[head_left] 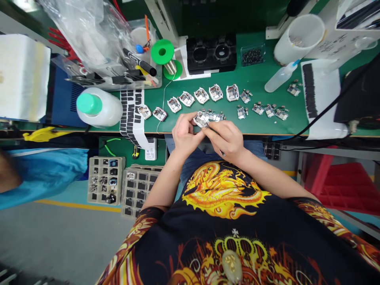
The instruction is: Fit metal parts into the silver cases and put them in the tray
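Observation:
Just over the bench's front edge, my left hand (185, 133) grips a silvery watch case (201, 119) by its left side. My right hand (228, 141) is closed, its fingertips pinched at the case's lower right edge; whether a small part sits between them is hidden. Directly behind the case lie small circuit boards (216, 116). Beyond my hands, several watch cases with boards inside, such as this one (215, 92), form a curved row. Loose circuit boards (270, 110) are spread to the right.
A green solder spool (162, 52), a white bottle (99, 107) and a black fixture (211, 53) stand on the green bench. Farther right are a dropper bottle (279, 77) and a black cable (329, 103). Compartment trays (106, 180) sit low left, near another person's blue sleeve (50, 174).

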### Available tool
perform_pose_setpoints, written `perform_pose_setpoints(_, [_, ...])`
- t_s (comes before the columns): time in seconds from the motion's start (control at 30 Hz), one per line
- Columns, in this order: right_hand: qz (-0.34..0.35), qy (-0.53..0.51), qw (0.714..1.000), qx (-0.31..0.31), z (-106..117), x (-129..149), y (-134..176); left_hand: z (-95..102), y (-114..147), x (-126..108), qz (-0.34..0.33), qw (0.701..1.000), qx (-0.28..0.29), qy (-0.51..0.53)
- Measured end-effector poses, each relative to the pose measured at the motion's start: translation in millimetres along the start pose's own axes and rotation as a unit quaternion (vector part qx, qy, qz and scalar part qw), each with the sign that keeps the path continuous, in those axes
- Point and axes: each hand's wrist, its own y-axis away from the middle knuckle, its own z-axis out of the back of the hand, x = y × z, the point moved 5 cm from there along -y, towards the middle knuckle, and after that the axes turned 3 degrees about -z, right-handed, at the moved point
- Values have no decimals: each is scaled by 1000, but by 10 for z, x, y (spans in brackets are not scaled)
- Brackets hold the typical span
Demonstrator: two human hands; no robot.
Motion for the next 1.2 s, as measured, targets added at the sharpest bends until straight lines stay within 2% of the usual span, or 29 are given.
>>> perform_pose_setpoints(0.13, [-26, 0, 999, -20, 168, -96, -18, -2, 15, 49, 33, 999, 0, 1])
perform_pose_setpoints(0.3, [-62, 52, 996, -40, 440, -236, -12, 27, 41, 158, 86, 992, -3, 88])
perform_pose_setpoints(0.43, [-88, 73, 993, -11, 498, -295, 37, 36, 31, 149, 92, 989, 3, 112])
perform_pose_setpoints(0.53, [-122, 47, 991, 5, 505, -291, 55, 37, 15, 117, 94, 989, 13, 110])
perform_pose_setpoints(0.7, [-171, -39, 983, -56, 615, -290, 15, 58, -4, 87, 93, 988, 35, 116])
perform_pose_setpoints(0.9, [-164, -26, 975, -150, 642, -445, -33, 105, -28, 47, 60, 992, 68, 93])
perform_pose_setpoints(1.0, [-179, -27, 971, -155, 601, -515, -19, 247, -68, -8, 35, 996, 80, 30])
perform_pose_setpoints(1.07, [-188, -27, 969, -155, 591, -540, 4, 432, -120, 5, 21, 997, 70, -21])
perform_pose_setpoints(1.2, [-202, -27, 967, -152, 584, -569, 45, 937, -281, 291, 38, 992, 11, -123])
